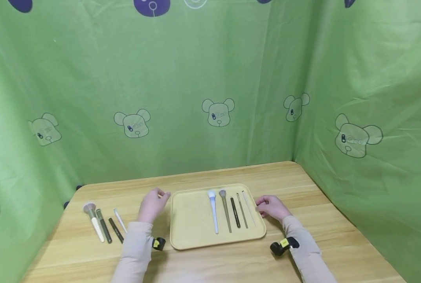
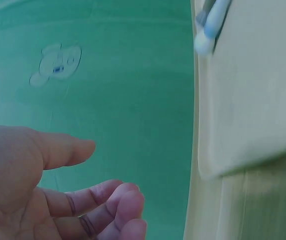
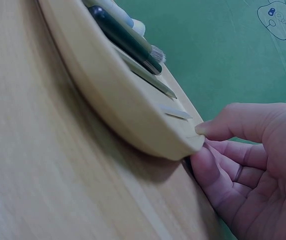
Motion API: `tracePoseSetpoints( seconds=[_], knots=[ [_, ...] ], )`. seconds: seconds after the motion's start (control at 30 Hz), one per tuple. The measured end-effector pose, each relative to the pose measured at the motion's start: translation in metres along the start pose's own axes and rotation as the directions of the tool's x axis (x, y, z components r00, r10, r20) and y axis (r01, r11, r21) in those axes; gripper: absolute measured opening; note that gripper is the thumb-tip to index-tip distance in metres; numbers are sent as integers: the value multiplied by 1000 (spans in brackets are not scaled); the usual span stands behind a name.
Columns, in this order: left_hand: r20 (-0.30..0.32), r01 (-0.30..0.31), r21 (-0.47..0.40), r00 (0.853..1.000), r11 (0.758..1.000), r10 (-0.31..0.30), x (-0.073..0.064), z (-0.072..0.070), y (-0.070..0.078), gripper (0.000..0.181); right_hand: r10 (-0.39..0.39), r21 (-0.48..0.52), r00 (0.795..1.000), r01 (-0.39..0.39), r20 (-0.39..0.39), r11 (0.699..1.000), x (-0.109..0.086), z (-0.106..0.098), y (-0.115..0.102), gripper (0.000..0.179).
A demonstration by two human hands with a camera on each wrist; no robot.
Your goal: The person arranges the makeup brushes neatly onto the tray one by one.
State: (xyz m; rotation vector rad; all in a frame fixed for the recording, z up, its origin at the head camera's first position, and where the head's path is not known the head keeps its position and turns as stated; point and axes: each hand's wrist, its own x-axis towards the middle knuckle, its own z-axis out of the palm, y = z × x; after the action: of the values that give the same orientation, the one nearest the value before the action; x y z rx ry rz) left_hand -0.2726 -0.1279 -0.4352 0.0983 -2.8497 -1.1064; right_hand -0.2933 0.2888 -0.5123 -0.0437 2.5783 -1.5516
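Observation:
A cream-coloured tray [image 1: 192, 220] lies on the table with several makeup brushes in a row on its right half. Among them are a pale blue brush [image 1: 214, 212], a brown brush [image 1: 226, 210] and a short dark one [image 1: 235, 212]. My right hand [image 1: 272, 206] pinches the tray's right rim; in the right wrist view the thumb is at the rim's top and a finger lies under it. Beside the tray's left edge is my left hand [image 1: 153, 205], its fingers loosely bent, holding nothing. The left wrist view shows a gap between that hand [image 2: 78, 195] and the tray [image 2: 252, 100].
To the left of my left forearm, more brushes lie on the wooden table [image 1: 182, 267]: a large white-handled brush [image 1: 96, 226], a dark green one [image 1: 105, 228], a short black one [image 1: 116, 230] and a thin white one [image 1: 120, 218]. Green curtains [image 1: 182, 78] hang behind and at both sides.

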Motion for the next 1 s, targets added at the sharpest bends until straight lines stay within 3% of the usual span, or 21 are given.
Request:
tracePoseSetpoints(
  seconds=[0.5,0.73,1.0],
  knots=[
    [-35,85,6,996,996,-84,9,-52,-52,45,-2,11,1000,2,-3,1000,2,-2,-1,33],
    [-71,132,6,989,991,-131,5,-66,-78,42,-8,11,1000,8,0,1000,0,-2,-3,34],
    [-25,212,-54,977,976,-213,-3,-75,-103,38,3,10,1000,-3,-3,1000,-1,0,-2,33]
  ],
)
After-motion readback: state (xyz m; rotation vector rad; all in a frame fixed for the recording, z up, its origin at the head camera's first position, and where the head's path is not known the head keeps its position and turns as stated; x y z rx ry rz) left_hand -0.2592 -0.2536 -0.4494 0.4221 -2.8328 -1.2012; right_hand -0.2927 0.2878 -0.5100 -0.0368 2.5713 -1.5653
